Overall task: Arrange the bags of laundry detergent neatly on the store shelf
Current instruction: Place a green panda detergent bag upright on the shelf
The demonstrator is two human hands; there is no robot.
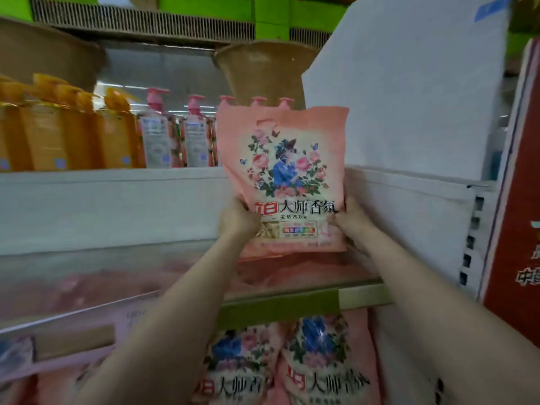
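Observation:
A pink detergent bag (285, 176) with a flower picture and black characters stands upright over the middle shelf (362, 295). My left hand (238, 219) grips its lower left edge. My right hand (350, 222) grips its lower right edge. Its bottom rests on or just above other pink bags (292, 271) lying flat on that shelf; which, I cannot tell. Two more of the same bags (324, 361) stand on the shelf below, between my forearms.
Orange bottles (67, 133) and pink pump bottles (195, 135) line the upper shelf at left. A large white panel (409, 97) stands right of the bag. A red sign (514, 229) borders the far right. Brown cartons (260, 71) sit on top.

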